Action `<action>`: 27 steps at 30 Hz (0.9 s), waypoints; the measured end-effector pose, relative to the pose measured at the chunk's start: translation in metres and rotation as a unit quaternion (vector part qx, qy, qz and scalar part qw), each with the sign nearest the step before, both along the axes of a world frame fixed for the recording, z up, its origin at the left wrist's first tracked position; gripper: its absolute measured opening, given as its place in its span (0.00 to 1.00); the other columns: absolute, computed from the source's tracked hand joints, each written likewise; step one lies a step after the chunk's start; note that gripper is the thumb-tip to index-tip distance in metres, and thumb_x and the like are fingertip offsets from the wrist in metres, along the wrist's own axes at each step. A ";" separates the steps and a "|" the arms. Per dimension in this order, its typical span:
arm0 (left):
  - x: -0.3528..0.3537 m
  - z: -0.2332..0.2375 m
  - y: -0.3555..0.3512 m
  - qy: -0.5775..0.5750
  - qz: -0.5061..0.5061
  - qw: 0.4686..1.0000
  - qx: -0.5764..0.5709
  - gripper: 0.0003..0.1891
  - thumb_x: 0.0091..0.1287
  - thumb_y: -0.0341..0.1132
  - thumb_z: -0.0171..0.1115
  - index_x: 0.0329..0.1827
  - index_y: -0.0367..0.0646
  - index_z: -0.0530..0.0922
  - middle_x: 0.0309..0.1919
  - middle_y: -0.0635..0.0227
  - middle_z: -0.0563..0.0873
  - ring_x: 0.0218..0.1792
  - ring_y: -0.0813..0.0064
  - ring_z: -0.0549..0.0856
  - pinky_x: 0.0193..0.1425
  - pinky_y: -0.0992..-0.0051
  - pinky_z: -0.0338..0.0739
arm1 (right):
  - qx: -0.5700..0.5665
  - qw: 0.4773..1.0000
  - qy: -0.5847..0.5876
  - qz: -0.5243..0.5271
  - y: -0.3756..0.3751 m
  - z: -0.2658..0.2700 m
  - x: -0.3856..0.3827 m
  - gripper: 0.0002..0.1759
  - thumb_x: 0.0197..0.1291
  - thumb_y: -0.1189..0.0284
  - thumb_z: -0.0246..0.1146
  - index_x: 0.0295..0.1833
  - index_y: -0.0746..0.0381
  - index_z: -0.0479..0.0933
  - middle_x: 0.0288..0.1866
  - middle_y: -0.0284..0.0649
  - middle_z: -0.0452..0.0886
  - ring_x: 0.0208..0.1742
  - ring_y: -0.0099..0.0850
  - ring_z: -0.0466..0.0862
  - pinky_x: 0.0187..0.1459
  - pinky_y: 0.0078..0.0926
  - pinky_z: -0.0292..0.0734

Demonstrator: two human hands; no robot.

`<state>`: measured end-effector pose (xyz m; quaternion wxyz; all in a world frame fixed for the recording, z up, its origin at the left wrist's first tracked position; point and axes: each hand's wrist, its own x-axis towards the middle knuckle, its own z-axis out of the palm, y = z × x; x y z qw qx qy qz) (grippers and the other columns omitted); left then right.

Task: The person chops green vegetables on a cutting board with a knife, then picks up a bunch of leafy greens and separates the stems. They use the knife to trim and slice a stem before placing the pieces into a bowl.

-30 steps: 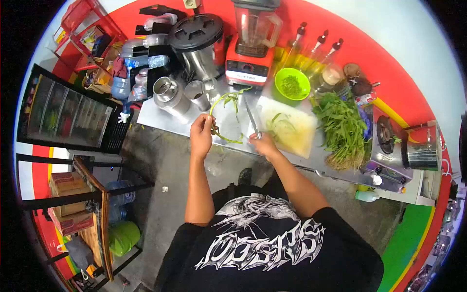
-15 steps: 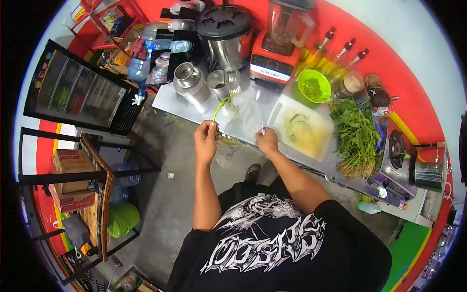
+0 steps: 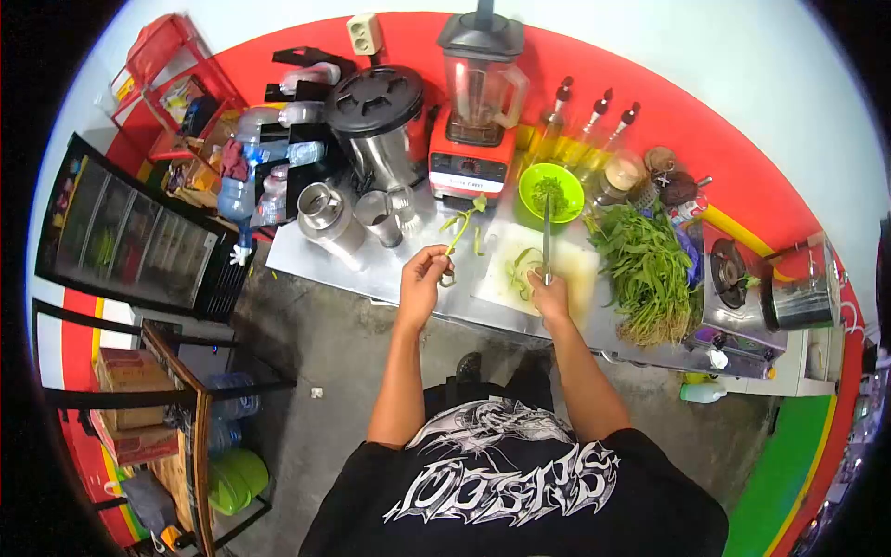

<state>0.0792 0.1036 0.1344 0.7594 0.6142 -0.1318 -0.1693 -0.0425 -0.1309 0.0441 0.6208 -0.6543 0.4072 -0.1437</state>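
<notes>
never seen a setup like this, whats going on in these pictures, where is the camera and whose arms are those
There is no machine here: the arms belong to the person wearing the camera. It sits on their head and looks forward and down, so you see their black T-shirt at the bottom and a metal counter ahead.

The left hand holds a green stem. The right hand grips a knife, its blade pointing away from the body.

On the counter is a white cutting board with green strips on it. Around it are a lime-green bowl of chopped greens, a bundle of leafy greens and a red-based blender.
</notes>
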 end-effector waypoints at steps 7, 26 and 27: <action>-0.014 0.018 -0.040 -0.039 -0.099 0.992 0.074 0.13 0.80 0.37 0.57 0.47 0.37 0.85 0.28 0.76 0.81 0.31 0.87 0.74 0.37 0.82 0.67 | 0.053 0.992 -0.064 0.089 0.003 0.096 -0.039 0.23 0.75 0.58 0.63 0.60 0.68 0.81 0.19 0.26 0.71 0.18 0.17 0.69 0.22 0.22 0.64; -0.046 0.023 -0.083 -0.048 -0.222 0.974 -0.027 0.14 0.82 0.37 0.53 0.43 0.37 0.81 0.31 0.75 0.81 0.35 0.85 0.75 0.44 0.80 0.70 | 0.048 0.946 -0.269 0.176 0.027 0.151 -0.041 0.29 0.81 0.63 0.52 0.80 0.64 0.61 0.35 0.31 0.78 0.31 0.15 0.71 0.38 0.16 0.71; -0.044 0.024 -0.081 -0.052 -0.234 0.970 -0.033 0.14 0.82 0.37 0.52 0.42 0.37 0.80 0.30 0.75 0.80 0.35 0.85 0.74 0.43 0.80 0.69 | 0.050 0.946 -0.266 0.178 0.029 0.151 -0.040 0.29 0.81 0.63 0.52 0.80 0.64 0.61 0.35 0.31 0.78 0.31 0.15 0.71 0.38 0.16 0.71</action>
